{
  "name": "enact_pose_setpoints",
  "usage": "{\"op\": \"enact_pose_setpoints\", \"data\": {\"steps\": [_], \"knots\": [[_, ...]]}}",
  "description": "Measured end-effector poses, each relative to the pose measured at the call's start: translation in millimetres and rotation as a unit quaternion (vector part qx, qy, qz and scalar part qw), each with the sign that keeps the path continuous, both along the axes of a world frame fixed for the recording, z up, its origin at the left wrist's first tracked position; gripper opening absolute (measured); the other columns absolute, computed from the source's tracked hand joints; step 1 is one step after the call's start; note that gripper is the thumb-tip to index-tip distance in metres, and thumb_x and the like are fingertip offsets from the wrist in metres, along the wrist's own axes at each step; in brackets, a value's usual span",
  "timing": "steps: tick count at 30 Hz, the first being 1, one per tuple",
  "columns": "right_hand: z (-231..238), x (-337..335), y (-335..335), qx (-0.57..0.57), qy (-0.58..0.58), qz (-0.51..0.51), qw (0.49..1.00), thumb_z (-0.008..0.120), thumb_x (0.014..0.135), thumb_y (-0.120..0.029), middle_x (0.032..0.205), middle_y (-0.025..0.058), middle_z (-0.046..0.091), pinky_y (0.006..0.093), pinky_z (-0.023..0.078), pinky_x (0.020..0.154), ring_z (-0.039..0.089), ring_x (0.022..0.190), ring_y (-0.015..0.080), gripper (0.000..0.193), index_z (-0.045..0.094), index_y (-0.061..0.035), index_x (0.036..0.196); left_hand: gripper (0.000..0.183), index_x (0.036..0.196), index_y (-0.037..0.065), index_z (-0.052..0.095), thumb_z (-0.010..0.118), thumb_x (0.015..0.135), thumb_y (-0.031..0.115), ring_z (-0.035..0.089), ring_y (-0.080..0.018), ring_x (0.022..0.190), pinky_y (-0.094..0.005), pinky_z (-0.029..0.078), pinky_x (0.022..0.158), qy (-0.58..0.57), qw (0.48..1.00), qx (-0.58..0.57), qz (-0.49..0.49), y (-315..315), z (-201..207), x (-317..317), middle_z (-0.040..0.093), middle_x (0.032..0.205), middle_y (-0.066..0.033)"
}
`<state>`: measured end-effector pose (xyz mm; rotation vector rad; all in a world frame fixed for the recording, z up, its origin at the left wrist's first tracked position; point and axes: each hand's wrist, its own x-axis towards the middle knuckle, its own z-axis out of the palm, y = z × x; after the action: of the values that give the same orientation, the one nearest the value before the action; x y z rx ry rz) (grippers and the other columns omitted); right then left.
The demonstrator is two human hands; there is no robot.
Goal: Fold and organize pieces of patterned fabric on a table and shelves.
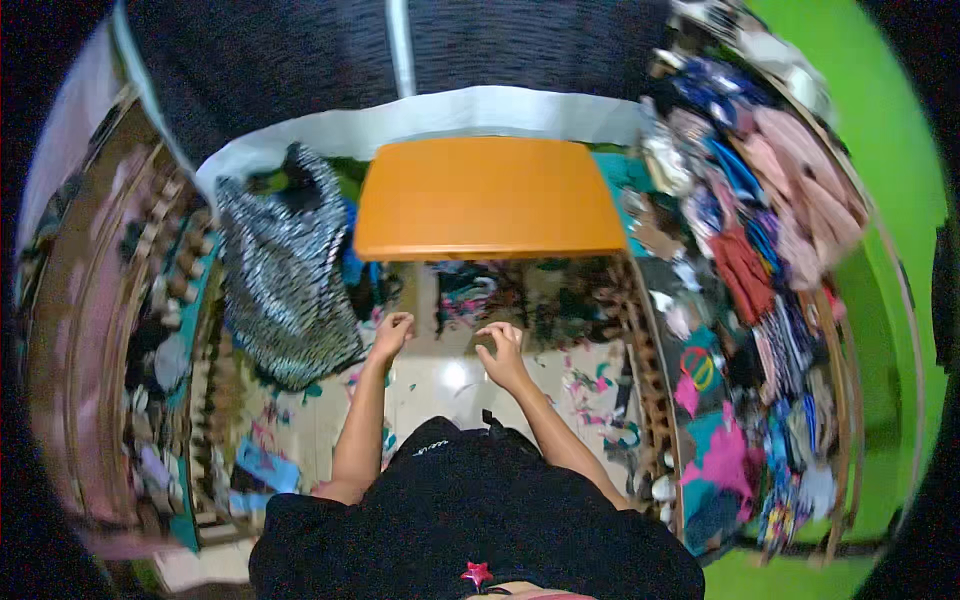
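My left hand (394,331) hovers just short of the orange tabletop (490,200), its fingers loosely bent and somewhat blurred. Nothing shows in it. Level with it, my right hand (503,352) is held with bent fingers and the thumb apart, also holding nothing that I can see. Both hands are in the air over the pale tiled floor (450,400), apart from each other and from the tabletop. Closest to my left hand is a large shiny grey-silver sack (290,280), filled out and standing on the floor.
Wooden racks (650,370) run along both sides. A long heap of mixed clothes and cloth (745,270) covers the right side. Pink and teal scraps (590,385) litter the floor. Light blue pieces (265,465) lie at the lower left. A dark curtain (520,50) hangs behind the table.
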<state>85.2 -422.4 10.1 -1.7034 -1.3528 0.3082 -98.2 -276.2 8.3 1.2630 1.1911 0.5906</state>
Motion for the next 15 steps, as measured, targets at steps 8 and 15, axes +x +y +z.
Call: {"op": "enact_pose_setpoints", "data": {"steps": [8,15], "knots": [[-24,-45,106,-0.067,0.019,0.271,0.96,0.058,0.069,-0.013,0.087,0.0107,0.053,0.0336,0.04,0.077,0.05,0.084,0.0246,0.023,0.054,-0.0043,0.09,0.024,0.094,0.009,0.049,0.047,0.082,0.03,0.05,-0.0085,0.061,-0.0204,0.036,0.046,-0.022,0.984,-0.092,0.151,-18,-41,-115,0.055,0.077,0.0005],[-36,-58,175,-0.167,0.144,0.43,0.876,0.054,0.078,-0.011,0.083,0.0069,0.058,0.0251,0.044,0.068,0.054,0.076,0.0117,0.018,0.055,-0.0003,0.093,0.032,0.095,0.012,0.051,0.049,0.077,0.038,0.052,-0.0115,0.066,-0.0261,0.039,0.051,-0.018,0.953,-0.188,0.235,-3,-96,-105,0.056,0.084,-0.0004]]}}
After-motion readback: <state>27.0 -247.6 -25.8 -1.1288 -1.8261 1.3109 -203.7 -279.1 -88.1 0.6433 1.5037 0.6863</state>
